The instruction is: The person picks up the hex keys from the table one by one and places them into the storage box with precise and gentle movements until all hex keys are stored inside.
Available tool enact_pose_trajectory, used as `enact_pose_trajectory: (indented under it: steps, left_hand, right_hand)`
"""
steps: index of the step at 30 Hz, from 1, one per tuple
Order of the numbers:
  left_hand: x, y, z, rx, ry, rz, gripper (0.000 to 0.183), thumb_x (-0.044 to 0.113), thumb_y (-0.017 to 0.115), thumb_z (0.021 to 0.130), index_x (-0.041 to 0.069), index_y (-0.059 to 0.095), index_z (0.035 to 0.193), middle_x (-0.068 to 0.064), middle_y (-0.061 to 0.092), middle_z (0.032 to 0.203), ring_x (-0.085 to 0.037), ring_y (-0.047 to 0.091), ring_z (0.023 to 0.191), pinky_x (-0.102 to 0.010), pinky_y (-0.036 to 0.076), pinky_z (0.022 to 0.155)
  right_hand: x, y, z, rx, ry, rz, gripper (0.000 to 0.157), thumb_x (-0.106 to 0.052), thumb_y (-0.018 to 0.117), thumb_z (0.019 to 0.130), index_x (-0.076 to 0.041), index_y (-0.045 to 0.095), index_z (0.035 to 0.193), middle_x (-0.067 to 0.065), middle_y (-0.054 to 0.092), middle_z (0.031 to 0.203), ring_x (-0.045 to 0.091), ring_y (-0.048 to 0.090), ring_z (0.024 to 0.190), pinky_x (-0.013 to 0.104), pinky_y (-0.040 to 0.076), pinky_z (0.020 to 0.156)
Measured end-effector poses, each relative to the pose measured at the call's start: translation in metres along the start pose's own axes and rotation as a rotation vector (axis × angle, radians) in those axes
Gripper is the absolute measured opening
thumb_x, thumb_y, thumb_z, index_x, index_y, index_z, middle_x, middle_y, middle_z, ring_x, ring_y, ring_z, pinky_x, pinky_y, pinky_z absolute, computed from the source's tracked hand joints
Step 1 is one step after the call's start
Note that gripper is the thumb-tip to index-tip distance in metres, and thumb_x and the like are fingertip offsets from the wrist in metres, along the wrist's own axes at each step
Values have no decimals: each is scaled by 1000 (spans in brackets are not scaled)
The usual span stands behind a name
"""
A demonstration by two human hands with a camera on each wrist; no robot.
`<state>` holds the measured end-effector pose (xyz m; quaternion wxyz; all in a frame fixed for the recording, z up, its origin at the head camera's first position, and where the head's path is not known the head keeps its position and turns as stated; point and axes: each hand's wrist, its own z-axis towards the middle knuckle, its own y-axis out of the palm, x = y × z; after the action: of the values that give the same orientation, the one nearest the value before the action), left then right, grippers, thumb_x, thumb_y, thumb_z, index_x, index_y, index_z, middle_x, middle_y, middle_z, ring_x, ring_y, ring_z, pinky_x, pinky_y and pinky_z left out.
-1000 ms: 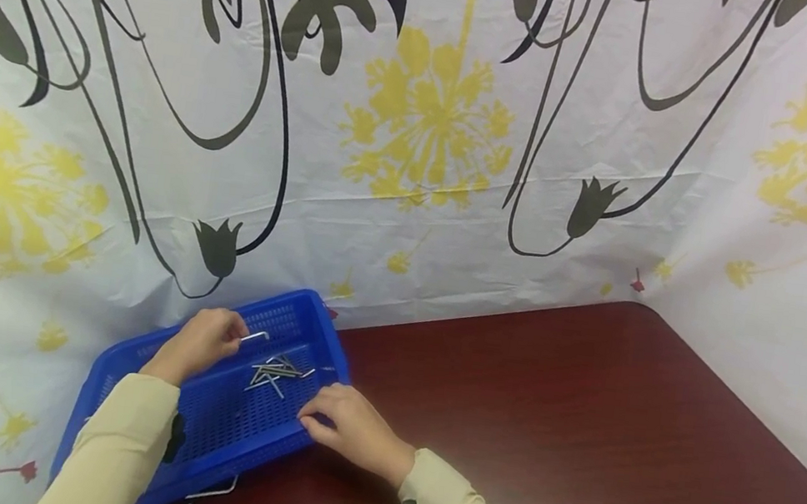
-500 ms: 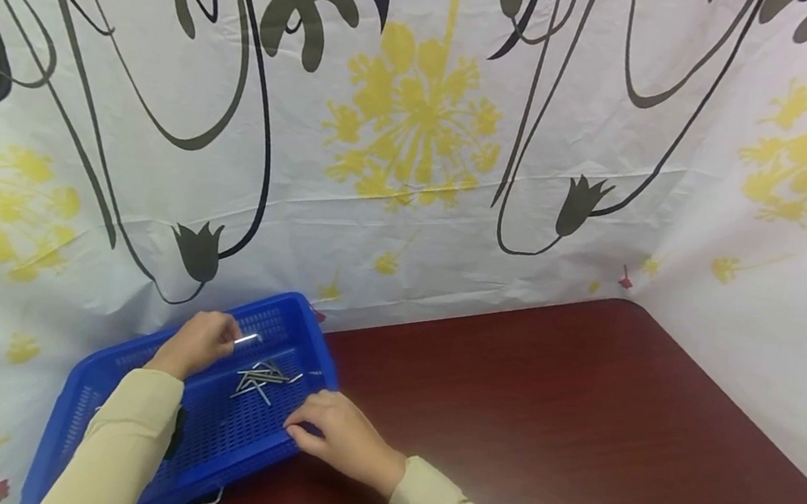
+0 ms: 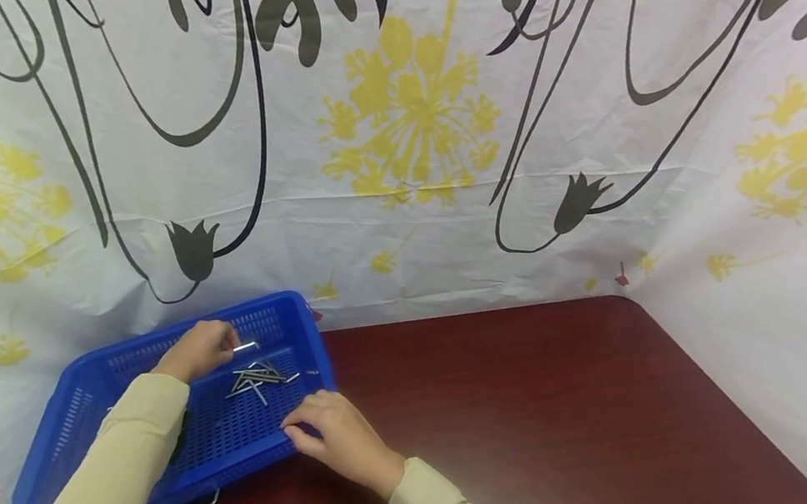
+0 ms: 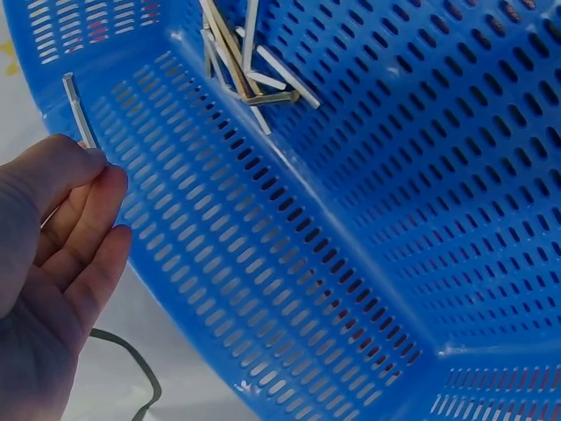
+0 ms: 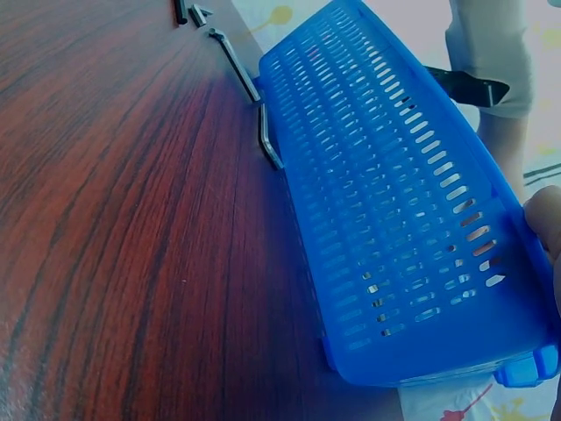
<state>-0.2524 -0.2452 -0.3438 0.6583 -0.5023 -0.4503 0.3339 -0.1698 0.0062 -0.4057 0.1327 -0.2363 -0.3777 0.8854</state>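
Observation:
My left hand is over the far side of a blue plastic basket, pinching a silver hex key between thumb and fingers. The key's bent end points away from the fingertips. Below and to its right, a loose pile of hex keys lies on the basket floor; one or two look brassy in the left wrist view. My right hand grips the basket's near rim close to the right corner. Only part of that hand's fingers shows at the rim in the right wrist view.
The basket stands on a dark red wooden table. Along its near side more hex keys lie on the wood, one bent key right against the wall. A white cloth with printed flowers hangs behind the table and at the right.
The view has shifted slightly, so the basket appears farther left. My left hand keeps its pinch on the hex key, lower and nearer the pile. The right hand stays on the rim.

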Motion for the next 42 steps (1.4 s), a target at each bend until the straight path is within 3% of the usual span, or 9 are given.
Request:
enact_pose_trajectory:
  steps: [7,17,26,33,42]
  left_hand:
    - [-2,11,-1,-34,-39,-28,7,-7,60,78,-5,63,83,-10,60,76,-25,59,72,-41,50,64]
    - [-5,30,-3,-26,-74,-34,5,-6,64,77,-3,62,80,-8,61,74,-24,59,71,-40,51,64]
    - [-11,45,-5,-81,-132,-54,5,-7,62,76,-3,63,80,-8,60,72,-22,59,69,-39,51,63]
    - [-13,49,-3,-94,-172,-66,8,-7,65,74,-3,62,80,-9,60,74,-21,59,70,-39,51,64]
    - [-16,51,-4,-130,-161,-46,8,-8,65,75,-1,62,78,-6,59,73,-20,57,67,-38,49,61]
  right_hand:
    - [2,2,-1,20,-18,-8,12,-21,61,90,-16,72,90,-10,65,85,1,55,84,12,38,81]
    - [1,0,-1,17,-23,-11,13,-22,59,91,-17,71,91,-10,64,87,2,55,85,13,37,82]
    - [0,-1,-3,-9,-13,-4,15,-24,58,93,-17,71,94,-10,63,87,2,53,85,13,36,82]
    - [1,0,-3,6,-25,-9,12,-22,61,91,-16,71,93,-11,63,86,1,53,84,12,36,81]
    - [1,0,-3,4,-25,-7,12,-22,60,91,-17,71,93,-11,63,86,2,53,84,12,36,81]
